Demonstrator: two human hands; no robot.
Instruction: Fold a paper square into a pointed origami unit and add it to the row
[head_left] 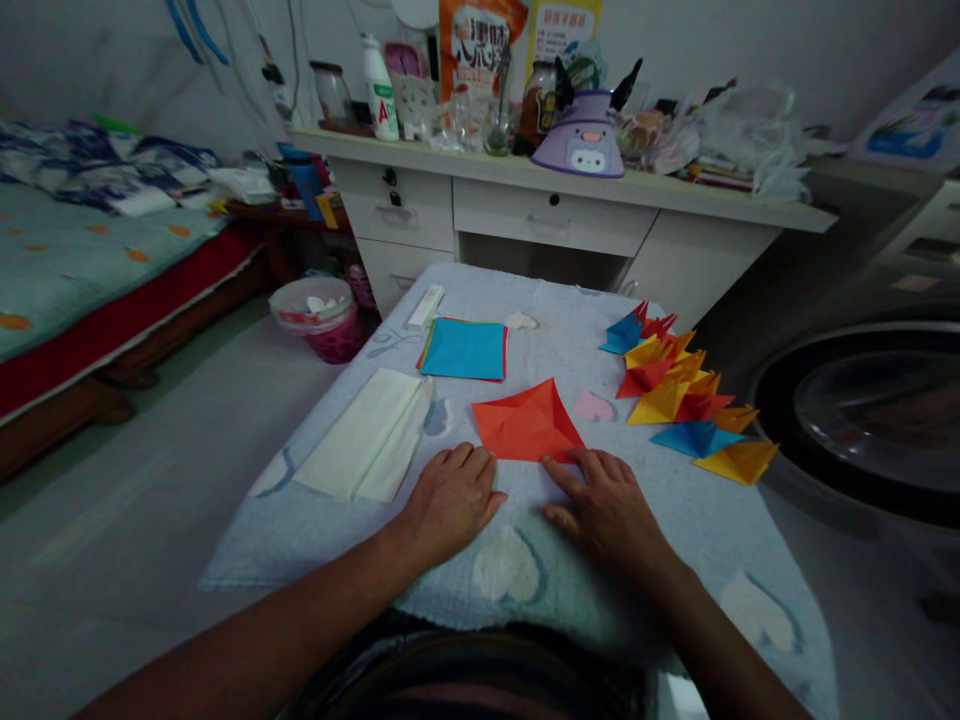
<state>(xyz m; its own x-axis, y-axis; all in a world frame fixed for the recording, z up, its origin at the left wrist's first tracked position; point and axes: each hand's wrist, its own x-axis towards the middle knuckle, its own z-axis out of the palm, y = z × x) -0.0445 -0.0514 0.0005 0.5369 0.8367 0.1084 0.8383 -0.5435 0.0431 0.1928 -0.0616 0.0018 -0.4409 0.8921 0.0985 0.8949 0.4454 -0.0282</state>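
Note:
A folded orange-red paper (527,420) lies flat on the pale blue cloth-covered table (525,560). My left hand (450,500) rests palm down on the cloth, its fingertips at the paper's near left edge, fingers stretched out. My right hand (604,505) lies flat too, its fingers touching the paper's near right corner. Neither hand holds anything. A stack of coloured paper squares (465,349), blue on top, sits behind the folded sheet. A row of several folded paper shapes (679,395) in blue, red and yellow runs along the right side.
A white folded cloth or paper pack (367,435) lies at the table's left. A small white tube (425,306) sits near the far edge. Behind stands a cluttered white desk (555,205). A bed (82,270) is at left, a pink bin (319,317) on the floor, a round appliance door (862,410) at right.

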